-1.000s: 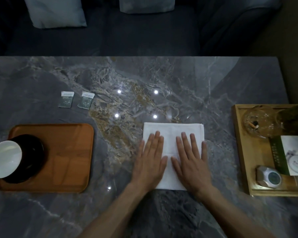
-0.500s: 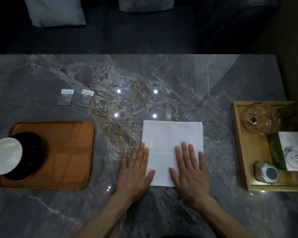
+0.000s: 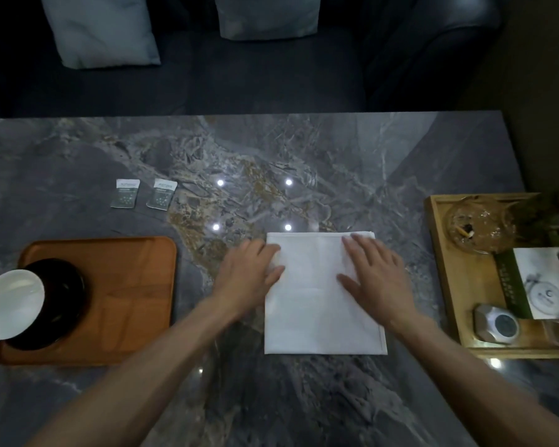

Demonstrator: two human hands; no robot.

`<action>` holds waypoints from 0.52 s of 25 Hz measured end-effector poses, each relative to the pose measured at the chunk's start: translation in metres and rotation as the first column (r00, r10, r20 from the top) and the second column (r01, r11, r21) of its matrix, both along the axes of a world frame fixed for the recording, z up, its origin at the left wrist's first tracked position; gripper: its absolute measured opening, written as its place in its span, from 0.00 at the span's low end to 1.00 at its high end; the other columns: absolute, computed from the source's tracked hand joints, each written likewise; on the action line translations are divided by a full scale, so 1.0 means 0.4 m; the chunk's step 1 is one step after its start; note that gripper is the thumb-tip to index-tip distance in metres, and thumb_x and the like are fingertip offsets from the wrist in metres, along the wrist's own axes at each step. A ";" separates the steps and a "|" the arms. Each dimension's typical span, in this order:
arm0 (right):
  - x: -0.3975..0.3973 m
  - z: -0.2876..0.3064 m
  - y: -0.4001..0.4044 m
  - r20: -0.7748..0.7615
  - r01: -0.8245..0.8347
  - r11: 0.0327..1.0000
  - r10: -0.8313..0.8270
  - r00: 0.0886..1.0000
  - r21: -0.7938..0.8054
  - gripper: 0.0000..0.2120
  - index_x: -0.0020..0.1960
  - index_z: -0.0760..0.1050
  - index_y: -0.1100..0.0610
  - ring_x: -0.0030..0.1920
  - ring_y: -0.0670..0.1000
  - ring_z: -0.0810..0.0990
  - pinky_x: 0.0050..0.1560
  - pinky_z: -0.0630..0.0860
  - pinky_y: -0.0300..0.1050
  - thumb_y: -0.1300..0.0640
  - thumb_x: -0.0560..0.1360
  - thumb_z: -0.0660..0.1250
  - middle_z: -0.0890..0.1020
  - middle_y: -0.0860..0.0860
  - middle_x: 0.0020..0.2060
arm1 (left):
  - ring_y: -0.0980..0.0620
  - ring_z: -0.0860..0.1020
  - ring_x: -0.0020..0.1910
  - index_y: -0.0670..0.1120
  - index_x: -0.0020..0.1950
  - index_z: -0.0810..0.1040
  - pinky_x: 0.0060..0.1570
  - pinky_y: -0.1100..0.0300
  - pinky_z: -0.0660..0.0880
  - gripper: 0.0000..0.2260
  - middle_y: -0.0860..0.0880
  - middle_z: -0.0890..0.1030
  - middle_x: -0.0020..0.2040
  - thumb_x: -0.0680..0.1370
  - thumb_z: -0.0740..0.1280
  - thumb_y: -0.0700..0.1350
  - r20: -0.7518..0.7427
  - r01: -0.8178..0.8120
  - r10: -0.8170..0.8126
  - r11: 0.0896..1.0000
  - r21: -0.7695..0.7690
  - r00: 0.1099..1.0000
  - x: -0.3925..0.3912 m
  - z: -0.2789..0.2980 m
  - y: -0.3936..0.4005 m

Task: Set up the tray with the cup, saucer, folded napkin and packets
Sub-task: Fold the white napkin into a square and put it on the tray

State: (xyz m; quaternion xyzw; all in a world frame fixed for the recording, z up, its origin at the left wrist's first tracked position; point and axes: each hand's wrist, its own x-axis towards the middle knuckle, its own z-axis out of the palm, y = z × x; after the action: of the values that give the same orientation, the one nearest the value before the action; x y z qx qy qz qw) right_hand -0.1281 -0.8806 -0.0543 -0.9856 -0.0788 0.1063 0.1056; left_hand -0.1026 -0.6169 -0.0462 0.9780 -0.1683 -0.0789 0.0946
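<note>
Both hands flat, fingers spread: left hand (image 3: 249, 275) on napkin (image 3: 320, 304) left edge, right hand (image 3: 376, 274) near its top-right corner. Bare marble table (image 3: 304, 398) all around the napkin; tray (image 3: 126, 285) well apart.

Napkin (image 3: 320, 298) lies right of tray (image 3: 126, 285), packets (image 3: 142, 197) behind it.

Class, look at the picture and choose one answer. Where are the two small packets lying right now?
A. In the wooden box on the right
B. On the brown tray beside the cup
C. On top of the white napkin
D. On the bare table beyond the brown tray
D: the two packets lie side by side on the marble table, beyond the far edge of the brown tray, touching neither it nor the napkin.
</note>
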 end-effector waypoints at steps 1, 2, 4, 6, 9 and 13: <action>0.046 0.009 -0.014 -0.051 -0.011 1.000 0.009 0.999 -0.027 0.33 0.77 0.57 0.50 0.76 0.56 0.60 0.72 0.60 0.57 0.42 0.77 0.63 0.62 0.51 0.77 | 0.44 0.75 0.52 0.48 0.62 0.75 0.50 0.50 0.71 0.18 0.47 0.77 0.54 0.76 0.64 0.56 -0.034 -0.012 0.012 1.000 -0.001 0.999 0.046 0.014 -0.006; 0.088 0.017 -0.027 -0.091 -0.031 0.998 0.026 0.995 -0.052 0.34 0.77 0.56 0.49 0.76 0.56 0.59 0.72 0.60 0.57 0.43 0.76 0.65 0.61 0.51 0.77 | 0.44 0.75 0.54 0.48 0.63 0.74 0.49 0.51 0.72 0.19 0.46 0.76 0.57 0.76 0.66 0.56 -0.077 -0.018 0.018 1.000 0.005 0.997 0.086 0.026 -0.013; 0.151 0.037 -0.046 -0.141 -0.097 0.991 0.082 0.987 -0.097 0.33 0.75 0.59 0.46 0.71 0.56 0.66 0.66 0.67 0.56 0.44 0.74 0.69 0.66 0.50 0.74 | 0.45 0.76 0.55 0.49 0.63 0.73 0.46 0.53 0.70 0.20 0.47 0.75 0.59 0.74 0.69 0.56 -0.183 -0.010 0.020 0.998 0.055 0.983 0.142 0.043 -0.032; 0.180 0.048 -0.055 -0.155 -0.158 0.980 0.138 0.978 -0.120 0.32 0.72 0.63 0.44 0.65 0.56 0.71 0.58 0.72 0.54 0.45 0.72 0.72 0.70 0.51 0.68 | 0.44 0.76 0.56 0.49 0.61 0.72 0.43 0.53 0.67 0.20 0.46 0.75 0.59 0.73 0.70 0.56 -0.239 0.039 0.002 0.986 0.165 0.971 0.172 0.051 -0.049; 0.199 0.050 -0.043 -0.176 -0.169 0.974 0.142 0.974 -0.151 0.31 0.69 0.65 0.43 0.60 0.56 0.73 0.53 0.73 0.52 0.47 0.70 0.74 0.74 0.52 0.63 | 0.44 0.76 0.54 0.48 0.58 0.71 0.41 0.53 0.67 0.21 0.46 0.76 0.56 0.71 0.73 0.54 -0.256 0.065 -0.001 0.967 0.244 0.967 0.194 0.054 -0.068; 0.222 0.056 -0.032 -0.213 -0.161 0.969 0.120 0.970 -0.188 0.28 0.64 0.66 0.43 0.59 0.56 0.72 0.54 0.70 0.54 0.45 0.69 0.75 0.78 0.51 0.59 | 0.45 0.76 0.49 0.47 0.54 0.70 0.40 0.54 0.68 0.21 0.48 0.76 0.51 0.69 0.75 0.53 -0.370 0.050 0.040 0.971 0.232 0.928 0.221 0.074 -0.077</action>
State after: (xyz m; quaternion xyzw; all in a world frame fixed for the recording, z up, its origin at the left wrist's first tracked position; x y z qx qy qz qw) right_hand -0.0391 -0.8935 -0.0318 -0.9674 -0.1266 0.2194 0.0039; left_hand -0.0143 -0.6475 -0.0167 0.9490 -0.1392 -0.2827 0.0068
